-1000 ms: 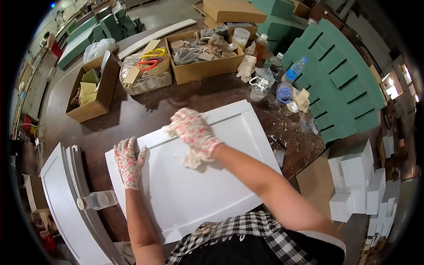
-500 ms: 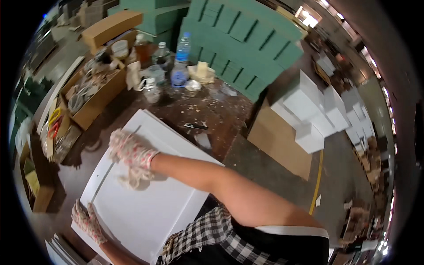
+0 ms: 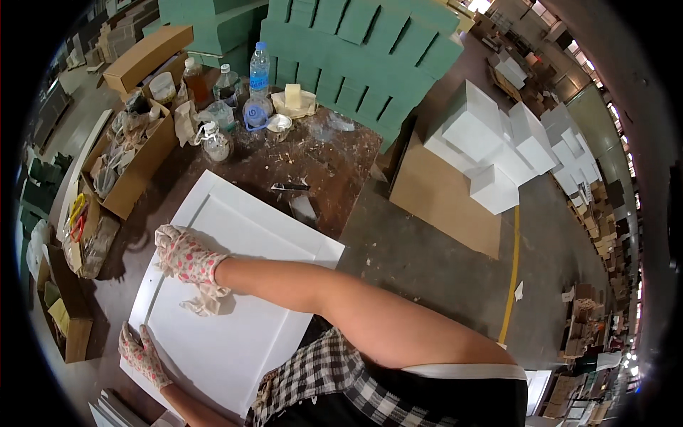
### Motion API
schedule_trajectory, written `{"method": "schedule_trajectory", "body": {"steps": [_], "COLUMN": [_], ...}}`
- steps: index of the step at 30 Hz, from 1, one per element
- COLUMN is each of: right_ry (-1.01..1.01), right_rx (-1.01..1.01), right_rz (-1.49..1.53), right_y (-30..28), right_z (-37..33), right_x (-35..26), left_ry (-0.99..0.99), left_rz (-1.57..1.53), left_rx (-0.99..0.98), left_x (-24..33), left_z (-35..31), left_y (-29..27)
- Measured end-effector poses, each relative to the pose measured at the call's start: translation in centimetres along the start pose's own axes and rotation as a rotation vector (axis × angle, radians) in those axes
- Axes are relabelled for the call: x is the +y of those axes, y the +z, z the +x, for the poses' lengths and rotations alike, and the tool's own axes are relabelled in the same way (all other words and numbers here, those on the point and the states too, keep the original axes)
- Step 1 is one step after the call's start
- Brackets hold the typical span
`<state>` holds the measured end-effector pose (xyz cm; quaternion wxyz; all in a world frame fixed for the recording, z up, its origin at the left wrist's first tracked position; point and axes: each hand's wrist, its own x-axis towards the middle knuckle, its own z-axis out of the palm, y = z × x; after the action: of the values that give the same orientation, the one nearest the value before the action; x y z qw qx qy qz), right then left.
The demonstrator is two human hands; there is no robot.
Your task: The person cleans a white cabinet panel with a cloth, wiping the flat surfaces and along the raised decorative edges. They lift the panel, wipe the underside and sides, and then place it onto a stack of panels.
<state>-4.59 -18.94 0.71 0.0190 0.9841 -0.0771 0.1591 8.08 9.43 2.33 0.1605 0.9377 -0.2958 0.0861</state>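
A white panel [image 3: 249, 242] with a raised border, like a cabinet door, lies on the dark worktable in front of me. My right hand [image 3: 188, 256], in a pink-dotted glove, is closed around a pale cloth [image 3: 205, 302] and presses it along the panel's left border. Part of the cloth hangs below the wrist onto the panel face. At the near left edge my left hand [image 3: 146, 357], gloved alike, rests on the panel with its fingers stretched and apart.
Behind the panel a dark utility knife [image 3: 290, 186] lies on the table. Farther back stand a blue-capped bottle [image 3: 259, 71] and a block of yellowish material [image 3: 292, 95]. Open cardboard boxes [image 3: 146, 167] line the left; red-handled scissors [image 3: 77, 226] are there too. White boxes [image 3: 494, 188] stand at right.
My right hand with the cloth has slid a little toward me along the panel's left border. The left hand stays at the edge. The view has shifted slightly.
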Motion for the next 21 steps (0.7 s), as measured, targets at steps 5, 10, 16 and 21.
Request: {"method": "schedule_trajectory", "body": {"steps": [5,10,16,21], "right_ry": [0.021,0.102,0.121,-0.114], "right_rx": [-0.171,-0.035,0.161,-0.122], "right_rz": [0.250,0.385,0.529,0.289], "right_y": [-0.1,-0.4,-0.4,-2.0], "right_z": [1.1,0.6,1.0,3.1], "right_x": [0.0,0.7,-0.5,-10.8], "left_ry": [0.077,-0.564,-0.665,-0.585], "left_rz": [-0.005,0.330,-0.285,-0.156], "left_rx": [0.077,0.161,0.011,0.035], "left_x": [-3.4,-7.1,-2.0,-2.4], "left_z": [-3.7,-12.3,-14.3,-14.3], "left_y": [-3.6,-4.4,-4.0,-4.3]}}
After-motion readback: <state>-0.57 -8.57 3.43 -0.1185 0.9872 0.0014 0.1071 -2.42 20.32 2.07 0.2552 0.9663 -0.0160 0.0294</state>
